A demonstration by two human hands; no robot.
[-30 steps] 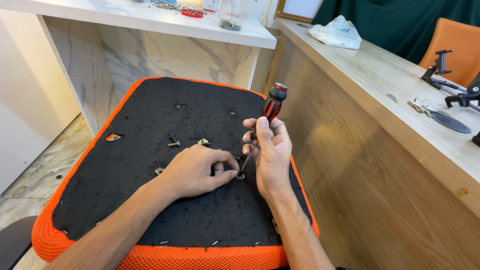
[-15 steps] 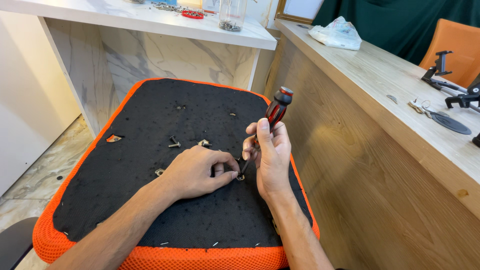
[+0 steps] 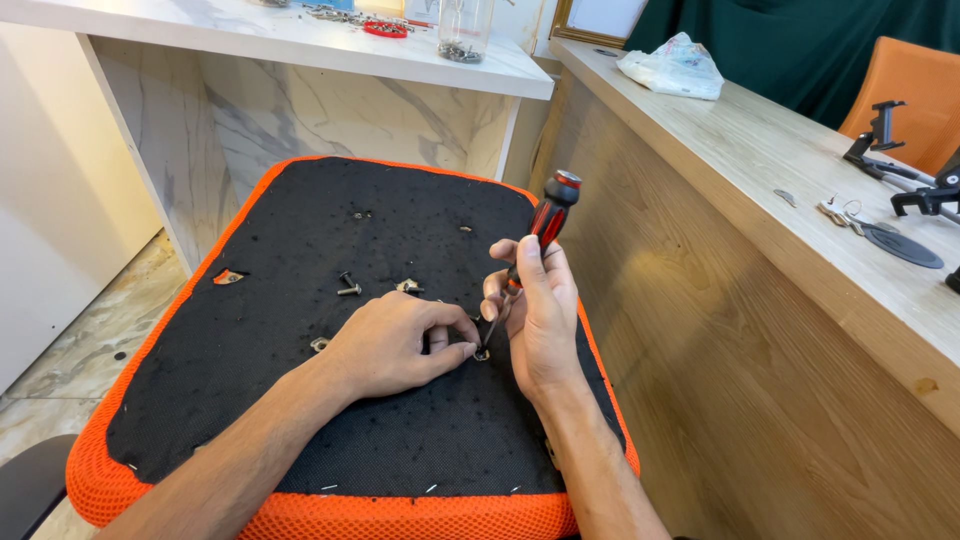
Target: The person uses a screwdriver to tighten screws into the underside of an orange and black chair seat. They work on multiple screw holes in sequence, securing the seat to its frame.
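**Screwdriver on the seat underside**

Head view: my right hand (image 3: 540, 320) grips the red-and-black screwdriver (image 3: 535, 240), tip on a screw (image 3: 482, 354) in the black seat underside (image 3: 300, 400). My left hand (image 3: 395, 345) pinches beside it. The tool looks light and rigid; I'd grip the handle. A wooden desk (image 3: 760, 160) runs alongside, marble floor (image 3: 60, 370) below.

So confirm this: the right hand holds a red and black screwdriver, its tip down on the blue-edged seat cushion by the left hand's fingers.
One thing is wrong: the seat cushion is edged in orange, not blue. The head view shows the right hand holding the red and black screwdriver, tip down by the left hand fingers.
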